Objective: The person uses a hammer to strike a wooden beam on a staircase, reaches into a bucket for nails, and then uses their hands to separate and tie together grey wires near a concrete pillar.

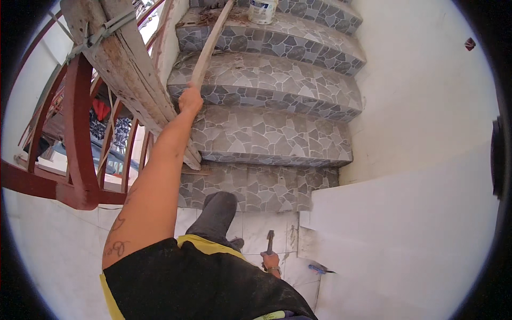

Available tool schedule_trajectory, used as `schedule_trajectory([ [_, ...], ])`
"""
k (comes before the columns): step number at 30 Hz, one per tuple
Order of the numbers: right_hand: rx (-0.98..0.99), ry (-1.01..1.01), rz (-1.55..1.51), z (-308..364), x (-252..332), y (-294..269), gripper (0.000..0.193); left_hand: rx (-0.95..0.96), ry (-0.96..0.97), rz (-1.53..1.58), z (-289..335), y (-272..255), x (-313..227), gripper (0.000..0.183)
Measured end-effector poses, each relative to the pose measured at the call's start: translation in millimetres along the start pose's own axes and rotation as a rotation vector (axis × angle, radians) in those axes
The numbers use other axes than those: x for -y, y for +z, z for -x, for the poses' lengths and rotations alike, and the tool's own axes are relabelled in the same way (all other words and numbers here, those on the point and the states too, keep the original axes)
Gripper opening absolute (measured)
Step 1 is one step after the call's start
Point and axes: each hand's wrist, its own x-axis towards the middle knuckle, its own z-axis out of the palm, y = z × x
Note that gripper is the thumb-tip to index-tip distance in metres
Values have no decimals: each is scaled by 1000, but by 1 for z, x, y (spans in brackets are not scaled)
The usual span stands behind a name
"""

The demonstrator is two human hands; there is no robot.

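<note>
My left arm stretches forward over the stairs. Its hand (190,99) is closed round the lower end of a long wooden strip (212,45). The strip slants up and away across the tiled steps, and its far end runs to the top edge of the picture. Low at my side, my right hand (271,261) grips a hammer (270,242) with its head pointing up and forward. A thick, rough wooden beam (128,74) leans beside my left forearm.
Curved stairs (272,128) with stone-pattern tiles rise ahead. A white bucket (262,10) stands on an upper step. The left side has a dark red railing (80,133), tied to the beam. A blue-handled tool (320,268) lies right of the hammer, near a white wall (416,128).
</note>
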Motion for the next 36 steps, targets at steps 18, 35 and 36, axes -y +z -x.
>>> schedule_trajectory([
  [18, 356, 280, 199, 53, -15, -162, 25, 95, -92, 61, 15, -26, -20, 54],
  [35, -117, -420, 441, 13, 497, -267, 50, 505, 239, -124, -60, 59, 107, 61],
  [36, -82, -377, 515, 10, 493, -275, 49, 606, 205, -23, -41, 59, 77, 66],
])
